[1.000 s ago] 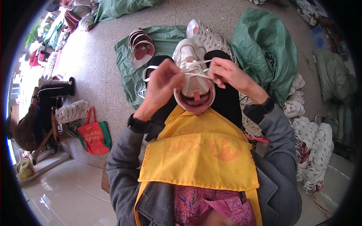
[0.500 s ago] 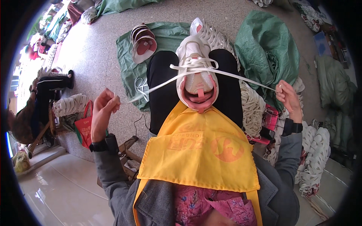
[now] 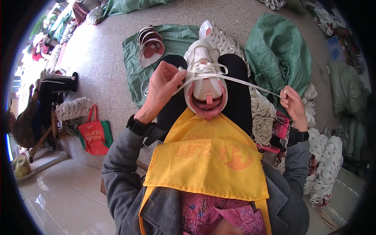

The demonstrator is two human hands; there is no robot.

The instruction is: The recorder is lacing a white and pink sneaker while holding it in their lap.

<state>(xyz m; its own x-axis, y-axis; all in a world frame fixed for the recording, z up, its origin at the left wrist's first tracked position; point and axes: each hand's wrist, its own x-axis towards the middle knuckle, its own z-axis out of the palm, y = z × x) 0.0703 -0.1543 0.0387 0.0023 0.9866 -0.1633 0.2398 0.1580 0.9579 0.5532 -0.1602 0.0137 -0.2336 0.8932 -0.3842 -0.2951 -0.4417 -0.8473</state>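
Observation:
A white and pink sneaker rests between my knees, its toe pointing away from me and its padded opening toward me. White shoelace runs across its upper, with a small loop standing out on the right. My left hand is at the left side of the sneaker, thumb and forefinger pinched on the lace by the eyelets. Out to the right, my right hand grips the other stretch of lace, which is drawn fairly taut. A yellow apron covers my lap below the shoe.
Stacked white and pink shoe parts lie on a green sheet at far left. A crumpled green sack stands far right. Bundled white laces and a pink box are by my right knee. A red bag and a seated person are left.
My left hand has moved right and away from me, from beyond my left knee to the sneaker's laces. My right hand has shifted slightly inward, still gripping the lace.

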